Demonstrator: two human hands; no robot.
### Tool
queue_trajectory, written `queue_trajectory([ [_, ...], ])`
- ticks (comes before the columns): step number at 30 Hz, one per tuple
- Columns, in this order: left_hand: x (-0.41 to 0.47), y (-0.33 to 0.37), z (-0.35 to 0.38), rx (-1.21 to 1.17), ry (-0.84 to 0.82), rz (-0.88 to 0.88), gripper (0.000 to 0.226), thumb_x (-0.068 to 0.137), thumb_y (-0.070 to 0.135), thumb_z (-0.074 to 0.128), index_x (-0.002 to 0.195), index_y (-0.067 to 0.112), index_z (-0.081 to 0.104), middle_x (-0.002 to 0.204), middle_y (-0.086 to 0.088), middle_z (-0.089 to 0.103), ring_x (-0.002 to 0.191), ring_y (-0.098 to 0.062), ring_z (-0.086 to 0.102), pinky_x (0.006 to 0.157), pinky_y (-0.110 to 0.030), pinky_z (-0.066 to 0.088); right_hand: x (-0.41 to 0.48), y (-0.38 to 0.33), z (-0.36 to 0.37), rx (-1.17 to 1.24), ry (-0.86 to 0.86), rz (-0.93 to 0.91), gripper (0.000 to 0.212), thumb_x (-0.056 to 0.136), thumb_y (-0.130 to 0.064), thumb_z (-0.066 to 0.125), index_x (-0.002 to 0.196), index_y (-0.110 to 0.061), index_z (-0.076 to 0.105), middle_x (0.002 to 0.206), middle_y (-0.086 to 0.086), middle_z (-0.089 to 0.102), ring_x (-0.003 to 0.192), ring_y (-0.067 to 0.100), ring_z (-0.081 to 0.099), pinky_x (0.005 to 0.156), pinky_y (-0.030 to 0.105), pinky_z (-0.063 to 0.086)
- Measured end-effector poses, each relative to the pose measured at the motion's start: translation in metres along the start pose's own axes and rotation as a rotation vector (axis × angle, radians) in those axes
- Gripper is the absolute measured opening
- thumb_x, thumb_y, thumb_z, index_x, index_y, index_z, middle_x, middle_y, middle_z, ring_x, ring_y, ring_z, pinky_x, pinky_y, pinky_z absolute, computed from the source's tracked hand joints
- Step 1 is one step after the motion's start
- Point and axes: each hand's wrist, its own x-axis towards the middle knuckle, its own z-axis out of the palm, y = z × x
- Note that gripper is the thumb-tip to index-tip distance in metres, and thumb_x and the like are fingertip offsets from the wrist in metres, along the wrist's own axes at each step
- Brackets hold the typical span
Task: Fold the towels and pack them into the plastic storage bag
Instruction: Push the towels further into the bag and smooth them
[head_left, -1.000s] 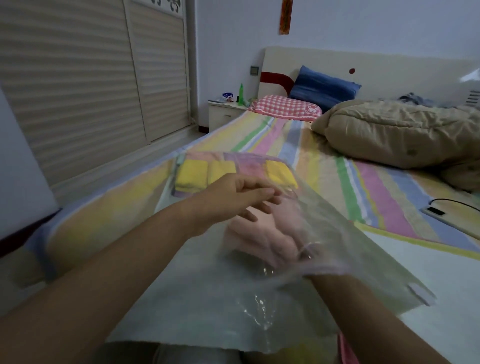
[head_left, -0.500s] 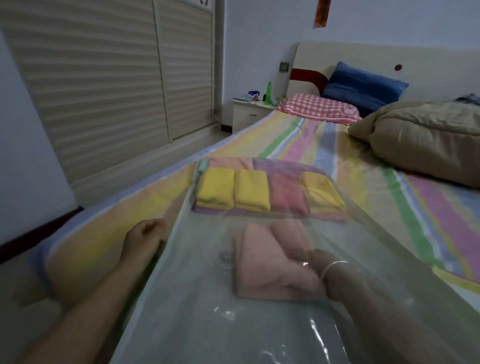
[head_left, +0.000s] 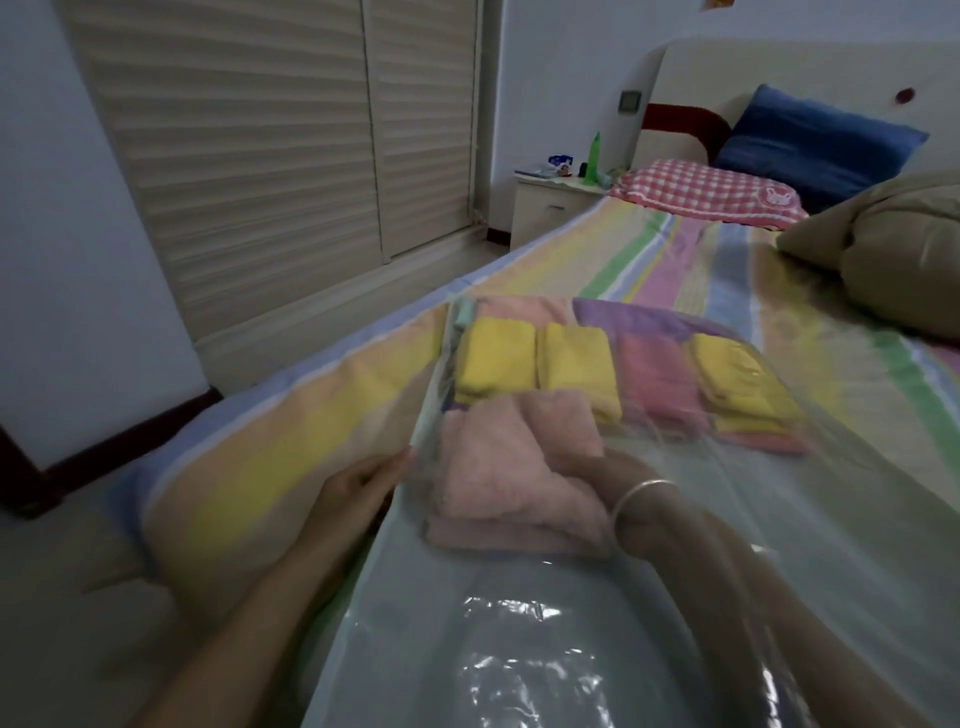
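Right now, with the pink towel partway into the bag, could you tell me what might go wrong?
1. The pink towel is loosely folded, its layers splayed; pushed further by the right hand, it could come undone.
2. It already meets a yellow towel; more pushing may knock that row askew.
3. The left hand holds only one edge of the plastic bag, so the bag might slide on the bed.

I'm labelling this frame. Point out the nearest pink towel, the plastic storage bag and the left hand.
pink towel (head_left: 498, 467): head view, middle of its top fold.
plastic storage bag (head_left: 467, 649): head view, bare clear film at the near end.
left hand (head_left: 358, 488): head view, middle of the hand.
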Motion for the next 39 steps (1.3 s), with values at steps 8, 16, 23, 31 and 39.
queue_trajectory([
  [8, 0.008, -0.017, -0.013, 0.000, 0.001, 0.051, 0.010, 0.088, 0.025, 0.069, 0.095, 0.032, 0.069, 0.090, 0.013, 0.074, 0.088, -0.008, 0.070, 0.075, -0.027, 0.052, -0.082, -0.073, -0.011, 0.431, 0.019, 0.320, 0.027, 0.078, -0.034, 0.075, 0.091, -0.016, 0.061, 0.083, 0.004, 0.066, 0.081, 0.027, 0.065, 0.063, 0.026, 0.051],
  [16, 0.003, -0.020, -0.011, -0.051, 0.004, 0.113, 0.016, 0.087, 0.020, 0.069, 0.102, 0.025, 0.069, 0.086, 0.010, 0.075, 0.079, -0.005, 0.071, 0.062, -0.016, 0.052, -0.126, -0.093, -0.018, -0.553, 0.355, -0.370, 0.090, 0.085, -0.069, 0.005, 0.138, -0.008, 0.042, 0.137, 0.017, 0.046, 0.128, 0.043, 0.040, 0.107, 0.051, 0.029],
  [23, 0.001, -0.020, -0.010, -0.073, -0.006, 0.130, 0.015, 0.088, 0.018, 0.068, 0.102, 0.023, 0.068, 0.085, 0.010, 0.075, 0.078, -0.003, 0.070, 0.061, -0.012, 0.051, -0.143, -0.112, -0.005, -0.888, -0.035, -0.430, 0.115, 0.043, -0.080, 0.010, 0.150, -0.036, 0.007, 0.158, 0.013, 0.006, 0.142, 0.046, -0.001, 0.106, 0.070, 0.000],
  [31, 0.003, -0.022, -0.011, -0.064, -0.016, 0.111, 0.015, 0.087, 0.019, 0.069, 0.102, 0.023, 0.069, 0.090, 0.003, 0.076, 0.086, -0.012, 0.071, 0.074, -0.025, 0.054, -0.137, -0.126, 0.010, -0.962, 0.047, -0.454, 0.088, 0.064, -0.069, 0.036, 0.142, -0.031, 0.022, 0.145, 0.014, 0.028, 0.133, 0.047, 0.020, 0.103, 0.064, 0.013],
  [39, 0.003, -0.018, -0.011, -0.091, 0.004, 0.084, 0.016, 0.088, 0.023, 0.069, 0.104, 0.022, 0.069, 0.092, 0.002, 0.075, 0.081, -0.009, 0.072, 0.060, -0.015, 0.052, -0.119, -0.101, 0.021, -0.295, 0.277, -0.567, 0.058, 0.081, -0.032, 0.042, 0.138, -0.022, 0.049, 0.134, 0.007, 0.057, 0.122, 0.033, 0.053, 0.098, 0.054, 0.042],
])
